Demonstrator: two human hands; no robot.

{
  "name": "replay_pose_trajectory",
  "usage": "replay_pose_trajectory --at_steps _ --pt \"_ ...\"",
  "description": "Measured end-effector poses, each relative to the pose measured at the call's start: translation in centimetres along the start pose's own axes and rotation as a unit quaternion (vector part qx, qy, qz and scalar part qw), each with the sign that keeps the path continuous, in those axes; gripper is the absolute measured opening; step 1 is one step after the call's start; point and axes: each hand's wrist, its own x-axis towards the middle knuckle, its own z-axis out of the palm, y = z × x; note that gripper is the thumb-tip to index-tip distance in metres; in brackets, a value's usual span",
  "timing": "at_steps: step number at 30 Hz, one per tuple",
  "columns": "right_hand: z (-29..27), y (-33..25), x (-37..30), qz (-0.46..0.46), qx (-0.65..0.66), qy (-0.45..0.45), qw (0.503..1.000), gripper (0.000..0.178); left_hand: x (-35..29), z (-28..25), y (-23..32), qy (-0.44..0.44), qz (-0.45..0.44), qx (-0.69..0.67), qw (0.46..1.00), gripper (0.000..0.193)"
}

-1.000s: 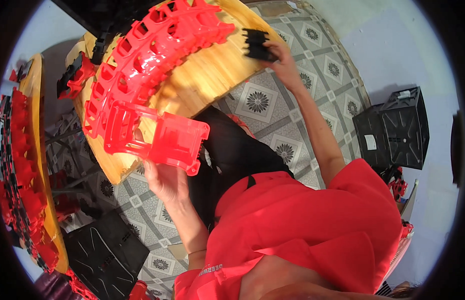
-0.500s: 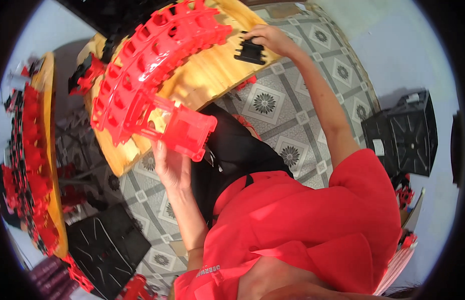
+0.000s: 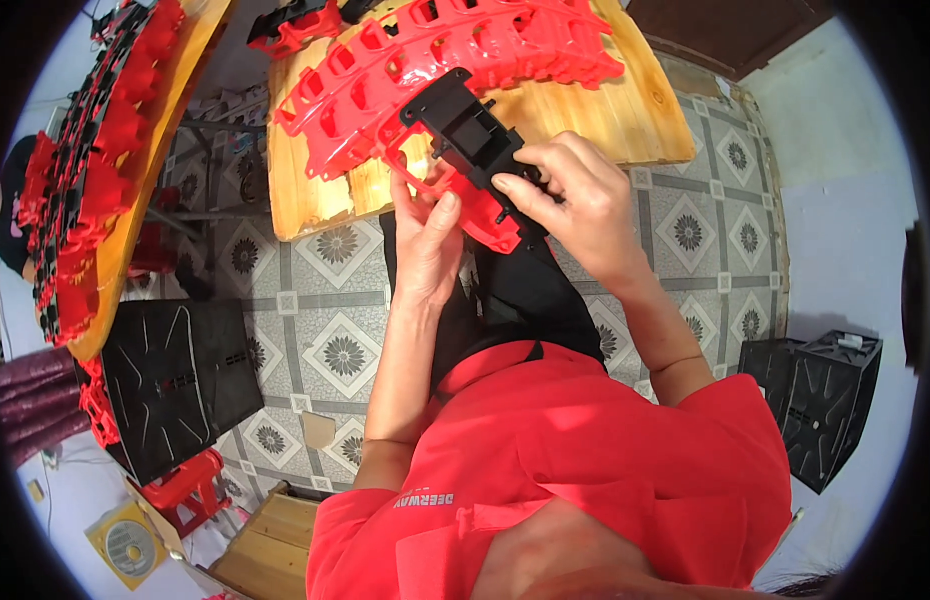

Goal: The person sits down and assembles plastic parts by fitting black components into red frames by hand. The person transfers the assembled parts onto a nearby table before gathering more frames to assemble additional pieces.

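My left hand (image 3: 430,235) is closed on a red plastic frame (image 3: 490,217), gripping it from below and the left. A black plastic plate-like part (image 3: 472,138) with a rectangular recess and small side pegs lies against the upper side of that frame. Its right edge is pinched between the thumb and fingers of my right hand (image 3: 585,200). The black part covers much of the red frame, so whether the two are joined cannot be told. Just beyond my hands, rows of similar red frames (image 3: 415,75) stand in a curved line on the wooden table (image 3: 635,125).
Red frames with black parts (image 3: 295,28) sit at the table's far left. Another table (image 3: 150,200) on the left carries many red and black pieces. Black crates (image 3: 180,375) stand at left, others (image 3: 835,400) at right. A red stool (image 3: 190,490) is lower left.
My right hand has brought the black part from the table's right side onto the red frame. My left hand still holds the frame, and the view has shifted.
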Motion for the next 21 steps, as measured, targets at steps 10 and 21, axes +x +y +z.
replay_pose_trajectory --at_steps 10,21 --pt "1.8 -0.9 -0.2 -0.037 -0.027 -0.010 0.999 0.027 -0.4 0.7 1.1 -0.024 0.022 0.047 0.998 0.069" --pt "2.1 -0.6 0.3 -0.071 0.037 -0.068 0.994 0.029 -0.1 -0.9 0.4 0.001 0.028 0.026 0.999 0.090"
